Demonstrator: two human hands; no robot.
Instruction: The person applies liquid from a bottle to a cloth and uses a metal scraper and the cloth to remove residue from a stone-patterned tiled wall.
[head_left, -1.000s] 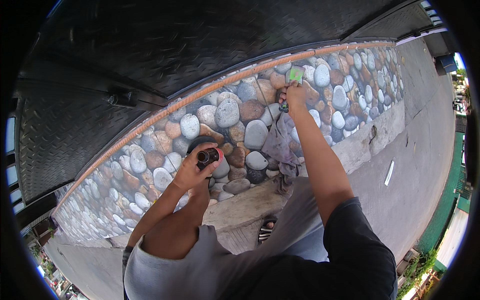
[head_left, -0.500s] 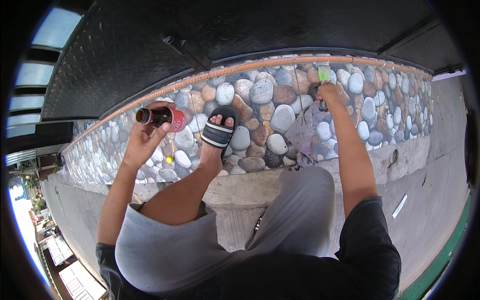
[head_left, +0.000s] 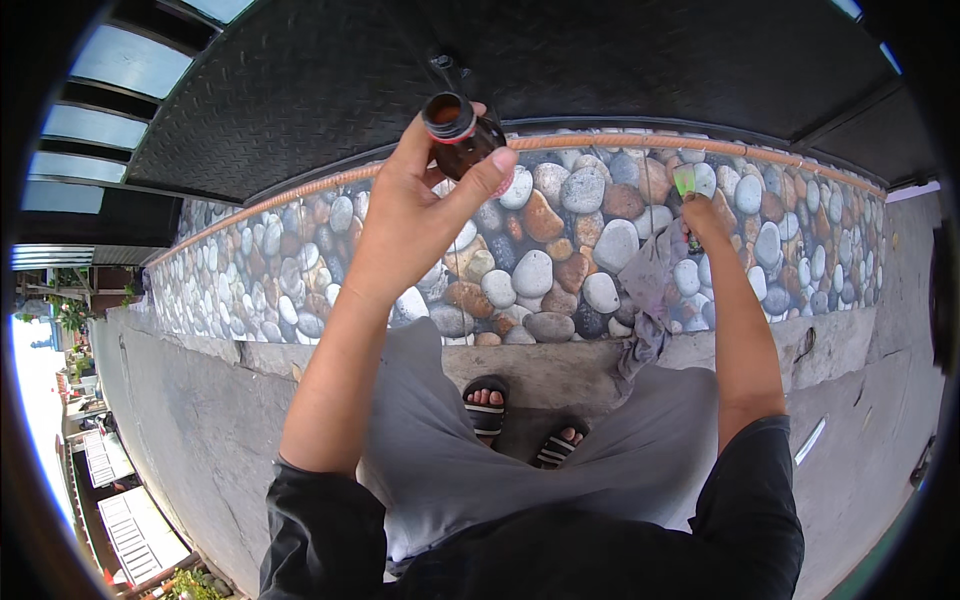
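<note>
Head view: two bare hands work over a pebble-patterned strip that crosses the scene from left to right.
Left hand: the left hand is clamped on a small dark brown bottle, with the thumb along the right side of it.
Bottle: raised in front of the strip's far edge, left of that edge's middle; it is tilted, the uncapped mouth facing up and to the left, with a red ring below the neck and some red near the thumb.
Right hand: the right hand is clamped on a scraper, toward the strip's right end.
Scraper: green blade pointing at the far edge, handle mostly hidden by the hand; whether the blade touches the strip I cannot tell.
Rag: a crumpled grey rag lies just left of the right hand and hangs over the near edge.
Far edge: a thin orange-brown rod runs along it, with a black textured metal panel beyond.
Near edge: bare concrete borders it, and two black sandals with pale stripes stand there, feet in them.
Right side: a slim pale piece lies on the grey ground, well apart from the right hand.
</note>
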